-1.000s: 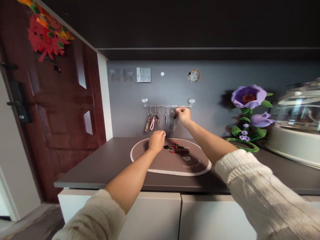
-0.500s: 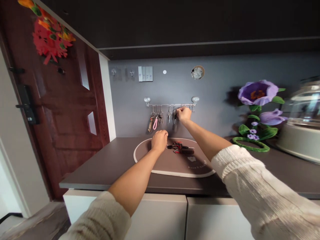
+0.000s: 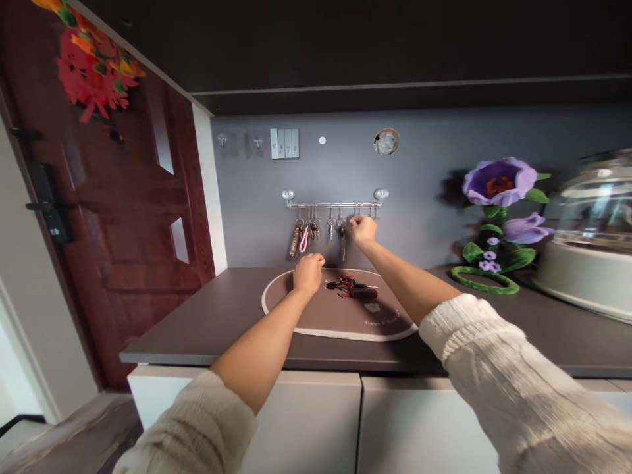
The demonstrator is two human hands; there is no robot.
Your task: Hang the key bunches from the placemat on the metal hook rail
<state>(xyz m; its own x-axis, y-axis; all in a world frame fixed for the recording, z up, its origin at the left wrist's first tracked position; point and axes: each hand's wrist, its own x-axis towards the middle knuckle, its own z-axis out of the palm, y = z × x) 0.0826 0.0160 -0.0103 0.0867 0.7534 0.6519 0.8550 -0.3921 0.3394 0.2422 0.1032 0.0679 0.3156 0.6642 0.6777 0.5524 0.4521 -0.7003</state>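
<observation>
My right hand (image 3: 363,228) is raised at the hook rail (image 3: 336,205) on the grey wall, its fingers loosely bent and slightly apart with nothing visible in them. Just left of its fingertips a dark key (image 3: 342,242) hangs by its ring. Further left on the rail are a single key (image 3: 331,228), a bunch of small keys (image 3: 315,230), a pink loop strap (image 3: 303,239) and a brown patterned strap (image 3: 295,241). My left hand (image 3: 309,273) hovers above the mat with fingers curled together; whatever they hold is hidden. Beside it, a pile of red and black keys (image 3: 353,288) lies on the brown mat (image 3: 316,322).
Purple fabric flowers (image 3: 500,184) with a green ring base stand right of the mat, before a clear-domed white appliance (image 3: 567,263). A dark cabinet (image 3: 345,52) overhangs the counter (image 3: 197,316). On the left is a red-brown door (image 3: 148,263).
My right hand has come slightly away from the dark key, which now hangs apart from the fingers. The left hand keeps about the same place over the mat. The view has shifted a little.
</observation>
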